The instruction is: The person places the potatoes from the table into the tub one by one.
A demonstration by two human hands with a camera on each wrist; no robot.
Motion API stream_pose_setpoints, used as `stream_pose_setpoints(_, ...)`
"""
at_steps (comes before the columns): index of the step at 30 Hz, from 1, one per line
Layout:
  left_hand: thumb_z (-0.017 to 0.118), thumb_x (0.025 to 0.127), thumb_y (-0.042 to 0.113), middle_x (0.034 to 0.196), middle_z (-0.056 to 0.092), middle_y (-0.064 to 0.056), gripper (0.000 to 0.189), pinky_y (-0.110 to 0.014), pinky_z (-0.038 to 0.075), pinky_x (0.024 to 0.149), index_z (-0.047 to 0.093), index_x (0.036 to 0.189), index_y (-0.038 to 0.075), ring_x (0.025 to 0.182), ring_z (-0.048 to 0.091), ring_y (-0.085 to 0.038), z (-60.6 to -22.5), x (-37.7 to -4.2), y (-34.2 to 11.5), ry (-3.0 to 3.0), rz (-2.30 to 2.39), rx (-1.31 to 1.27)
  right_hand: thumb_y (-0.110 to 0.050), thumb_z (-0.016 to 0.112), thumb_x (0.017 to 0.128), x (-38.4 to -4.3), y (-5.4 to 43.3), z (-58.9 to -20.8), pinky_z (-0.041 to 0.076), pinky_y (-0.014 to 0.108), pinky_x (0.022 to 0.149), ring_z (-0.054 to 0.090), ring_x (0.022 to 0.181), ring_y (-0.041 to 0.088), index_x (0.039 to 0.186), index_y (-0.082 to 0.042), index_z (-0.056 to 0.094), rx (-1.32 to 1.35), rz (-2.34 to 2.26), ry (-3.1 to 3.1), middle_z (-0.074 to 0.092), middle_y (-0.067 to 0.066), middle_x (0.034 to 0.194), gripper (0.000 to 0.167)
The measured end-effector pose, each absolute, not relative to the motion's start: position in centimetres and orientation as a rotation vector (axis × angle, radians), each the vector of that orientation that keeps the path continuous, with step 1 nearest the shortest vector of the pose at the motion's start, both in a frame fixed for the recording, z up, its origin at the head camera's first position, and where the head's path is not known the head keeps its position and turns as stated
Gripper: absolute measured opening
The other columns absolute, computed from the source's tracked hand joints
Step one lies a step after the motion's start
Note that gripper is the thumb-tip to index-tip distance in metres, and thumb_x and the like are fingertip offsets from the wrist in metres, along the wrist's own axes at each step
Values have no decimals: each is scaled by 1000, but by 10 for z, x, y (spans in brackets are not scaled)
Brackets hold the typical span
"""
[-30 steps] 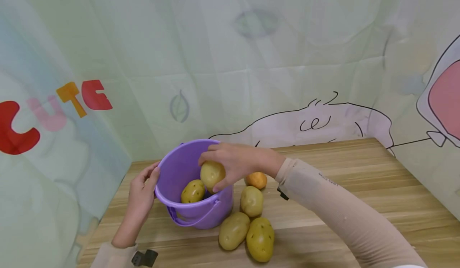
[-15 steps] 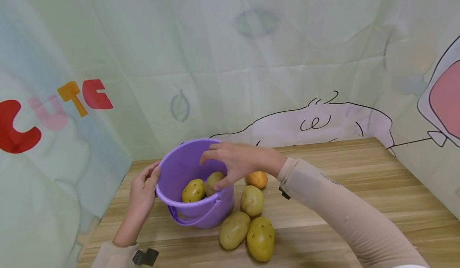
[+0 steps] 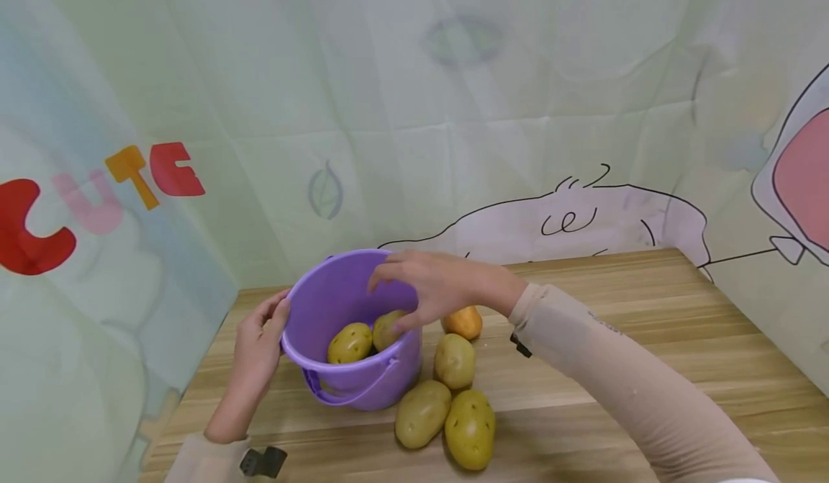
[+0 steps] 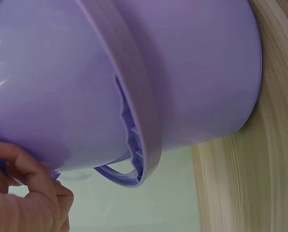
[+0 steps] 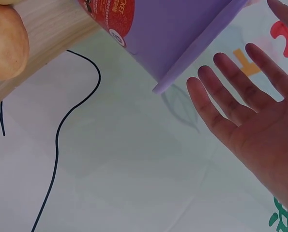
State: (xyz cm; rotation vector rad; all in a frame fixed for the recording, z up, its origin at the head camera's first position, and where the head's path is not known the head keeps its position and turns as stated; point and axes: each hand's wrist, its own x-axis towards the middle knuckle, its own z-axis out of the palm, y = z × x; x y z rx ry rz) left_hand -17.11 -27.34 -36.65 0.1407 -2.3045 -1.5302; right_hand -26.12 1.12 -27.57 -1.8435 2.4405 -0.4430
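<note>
A purple bucket point(image 3: 352, 386) stands on the table, its handle hanging down at the front. My left hand point(image 3: 257, 339) grips the bucket's left rim between thumb and fingers; the left wrist view shows those fingers point(image 4: 30, 166) at the rim. Inside lie two potatoes, a yellow spotted one point(image 3: 350, 343) and a duller one point(image 3: 386, 330) partly covered by my right thumb. My right hand point(image 3: 435, 286) hovers over the right rim with nothing in it. In the right wrist view its fingers point(image 5: 235, 104) are spread beside the bucket's rim.
Right of the bucket lie a pale potato point(image 3: 455, 361), a tan potato point(image 3: 423, 414) and a yellow spotted potato point(image 3: 470, 430). An orange-coloured round item point(image 3: 463, 322) sits behind them, partly behind my right arm. A printed cloth point(image 3: 414, 145) hangs along the wooden table's point(image 3: 615, 310) back edge.
My right hand has let go of the duller potato, which dropped into the bucket beside the spotted one. The hand has since lifted slightly and shifted right. The left hand keeps its grip.
</note>
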Motion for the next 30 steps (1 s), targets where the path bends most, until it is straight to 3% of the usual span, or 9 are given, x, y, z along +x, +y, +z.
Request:
stream_pose_setpoints(9, 46, 107, 28, 107, 54, -20, 47, -21, 59, 66, 52, 139, -7, 79, 60, -6, -365, -170, -271, -2295, -1542, 132, -34, 78, 85, -264, 20, -275, 47, 31, 98, 55, 112, 18, 129, -9, 59, -1872, -500, 2454, 57, 6, 125, 54)
stream_pose_setpoints(17, 47, 107, 27, 102, 55, -13, 45, -21, 58, 63, 54, 138, -7, 77, 60, -7, -365, -170, -271, -2286, -1544, 132, -23, 73, 86, -269, 34, -275, 48, 30, 99, 57, 114, 19, 129, -7, 59, -1840, -571, 2455, 59, 7, 125, 48)
stream_pose_setpoints(27, 46, 108, 28, 104, 55, -15, 47, -21, 58, 63, 53, 139, -6, 77, 61, -6, -366, -171, -274, -2301, -1539, 144, -19, 74, 84, -275, 47, -278, 52, 36, 95, 61, 111, 28, 119, -5, 61, -1805, -662, 2449, 61, 9, 120, 40)
stream_pose_setpoints(30, 46, 108, 28, 104, 55, -15, 47, -21, 58, 63, 53, 139, -6, 77, 61, -6, -366, -171, -275, -2302, -1540, 142, -19, 75, 84, -276, 50, -280, 51, 35, 95, 60, 109, 25, 116, -7, 63, -1816, -676, 2461, 62, 8, 117, 36)
